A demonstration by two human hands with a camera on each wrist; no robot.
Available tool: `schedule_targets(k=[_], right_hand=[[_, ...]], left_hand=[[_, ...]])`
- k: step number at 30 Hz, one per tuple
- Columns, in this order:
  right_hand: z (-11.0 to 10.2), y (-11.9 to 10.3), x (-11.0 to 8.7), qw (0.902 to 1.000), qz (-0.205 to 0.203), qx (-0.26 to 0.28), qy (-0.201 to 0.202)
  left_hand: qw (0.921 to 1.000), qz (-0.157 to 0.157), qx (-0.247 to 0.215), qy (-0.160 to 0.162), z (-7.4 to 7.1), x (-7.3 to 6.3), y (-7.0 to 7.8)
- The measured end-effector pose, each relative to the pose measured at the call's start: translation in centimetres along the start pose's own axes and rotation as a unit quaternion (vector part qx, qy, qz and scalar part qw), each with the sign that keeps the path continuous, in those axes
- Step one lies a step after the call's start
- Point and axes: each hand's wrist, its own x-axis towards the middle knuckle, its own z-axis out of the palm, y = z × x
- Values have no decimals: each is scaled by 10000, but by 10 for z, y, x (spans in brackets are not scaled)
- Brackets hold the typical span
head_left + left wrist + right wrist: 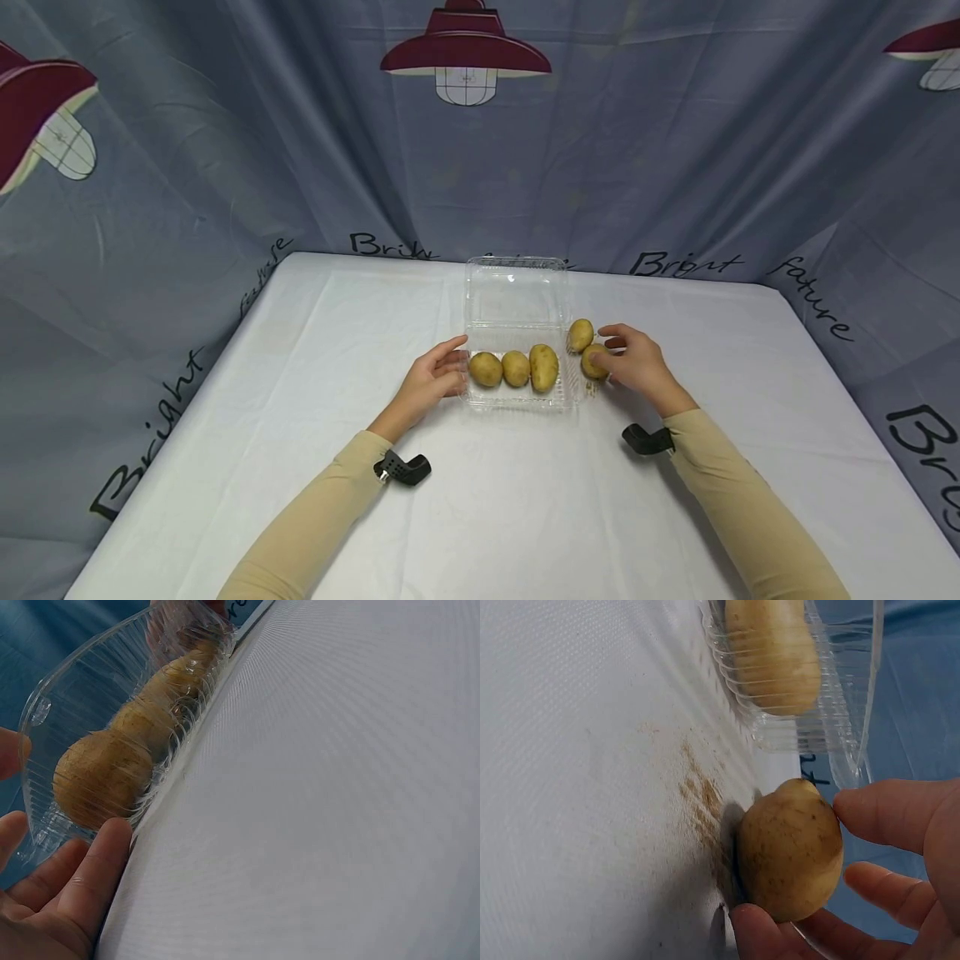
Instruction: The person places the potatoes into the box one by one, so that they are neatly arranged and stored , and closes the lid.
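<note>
A clear plastic clamshell box [517, 406] lies with its lid raised at the back. Three potatoes sit in a row inside: a round one [485, 369], a smaller one [515, 368] and a long one [543, 368]. My left hand [427, 379] rests by the box's left side, fingers loosely extended, fingertips at its wall in the left wrist view. Right of the box, my right hand [637, 367] holds a potato [791, 855] between thumb and fingers, low over the cloth. Another loose potato [581, 335] lies just behind it.
A white cloth [525, 517] covers the table. Brown dirt crumbs [701, 795] lie on it beside the box. Behind the table hangs a grey-blue curtain [637, 150] printed with lamps and lettering.
</note>
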Motion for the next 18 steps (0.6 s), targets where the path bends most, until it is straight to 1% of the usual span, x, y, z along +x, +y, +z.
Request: schedule_targets(k=[8,15,18], right_hand=[[4,-5,1,9997,-100,-214,-72],[5,-6,1,9989,-192,-421,-22],[5,-5,1,9988,-271,-402,4]], left_hand=[[10000,-32,-34,8,0,0,0],[10000,-44,-29,38,0,1,-1],[10000,-73,-43,50,0,2,-2]])
